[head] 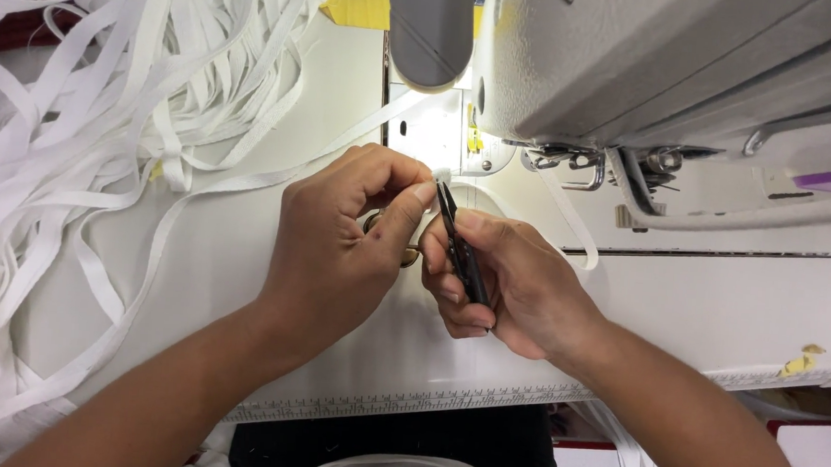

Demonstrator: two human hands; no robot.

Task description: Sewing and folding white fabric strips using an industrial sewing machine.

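White elastic strip sits pinched in the left hand near the worktop's far edge, under the sewing machine. The right hand grips black thread snips; their tips could nick a fingertip.

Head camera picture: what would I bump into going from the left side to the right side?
Pile of white straps → left hand → black thread snips → right hand → grey sewing machine.
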